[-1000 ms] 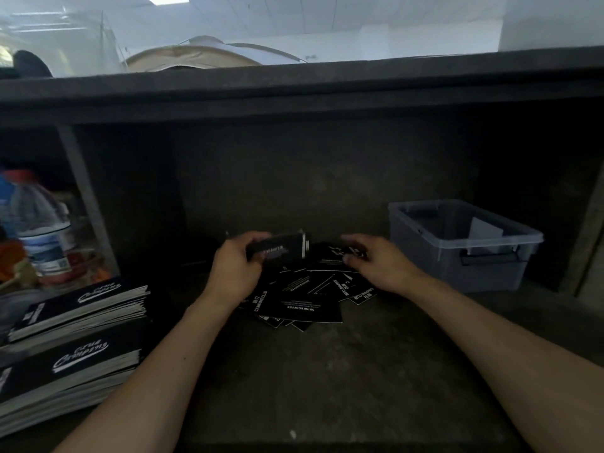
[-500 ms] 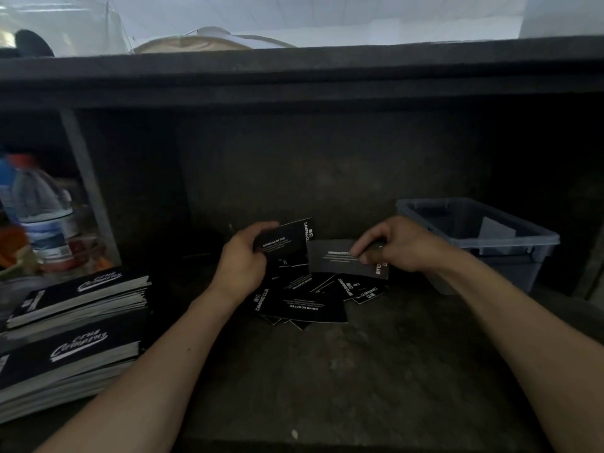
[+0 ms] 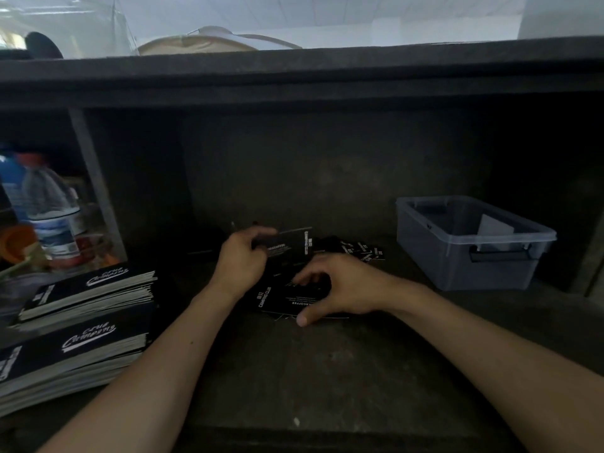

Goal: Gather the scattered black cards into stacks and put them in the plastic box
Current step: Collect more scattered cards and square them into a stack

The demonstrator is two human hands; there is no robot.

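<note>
- Dim, dark shelf (image 3: 327,371), so most of the card print is unreadable.
- left hand (image 3: 243,259) grips a stack of black cards (image 3: 291,246), fingers curled round it.
- right hand (image 3: 340,289) arches over the loose cards (image 3: 281,299) just beside that stack, thumb and fingertips pinching the top one, hiding the rest.
- plastic box (image 3: 457,269) sits well right of both hands; pale thing inside, can't tell what.
- booklets (image 3: 81,289) and a blurry bottle (image 3: 52,210) left of the left hand.

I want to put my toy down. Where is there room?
Bare shelf lies in front, between the forearms, and between the black cards and the plastic box. Crowded: the middle, under the left hand and right hand, and the booklets at left.
</note>
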